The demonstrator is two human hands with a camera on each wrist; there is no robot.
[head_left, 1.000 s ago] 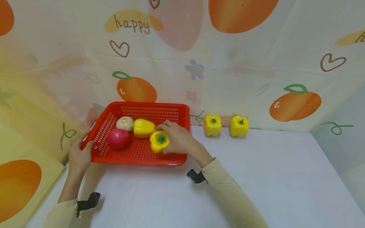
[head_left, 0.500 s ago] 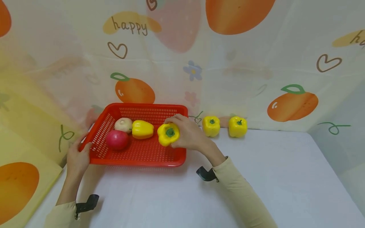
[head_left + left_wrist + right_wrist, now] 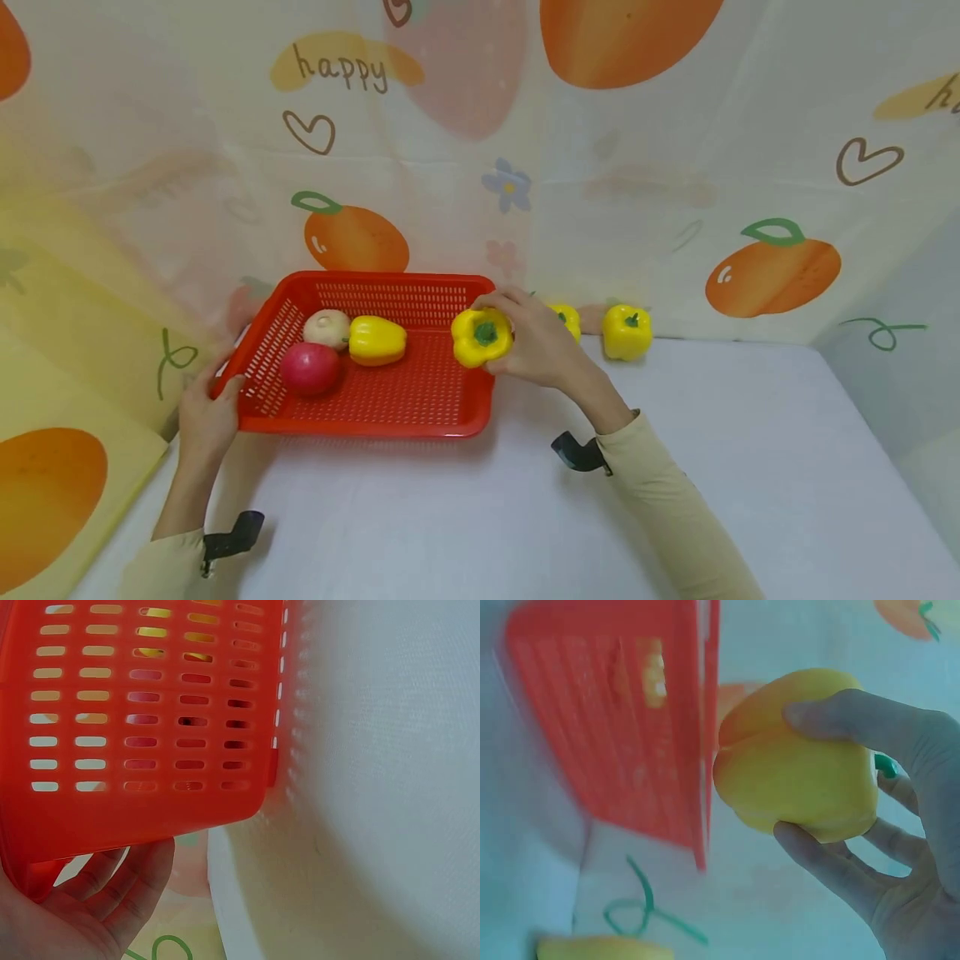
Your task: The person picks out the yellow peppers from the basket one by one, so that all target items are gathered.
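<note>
Yellow bell pepper (image 3: 570, 321) at far edge of table (image 3: 420, 525) partly hidden behind right-hand grip (image 3: 538, 340), basket (image 3: 577, 727) blurred in right wrist view, table's near edge cut off

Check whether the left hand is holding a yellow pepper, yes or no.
No, the left hand grips the rim of the red basket, while the right hand holds a yellow pepper.

The yellow pepper (image 3: 471, 340), glossy and lobed with 1 green stem, appears on my remote feed pinched in the right hand (image 3: 538, 343), raised at the right rim of the basket, stem end toward the head camera; I cannot tell whether the 2 touch. I observe the red basket (image 3: 420, 396), rectangular and slotted, with its open top upward, 3 items inside and its left end gripped by the left hand (image 3: 208, 417).
</note>
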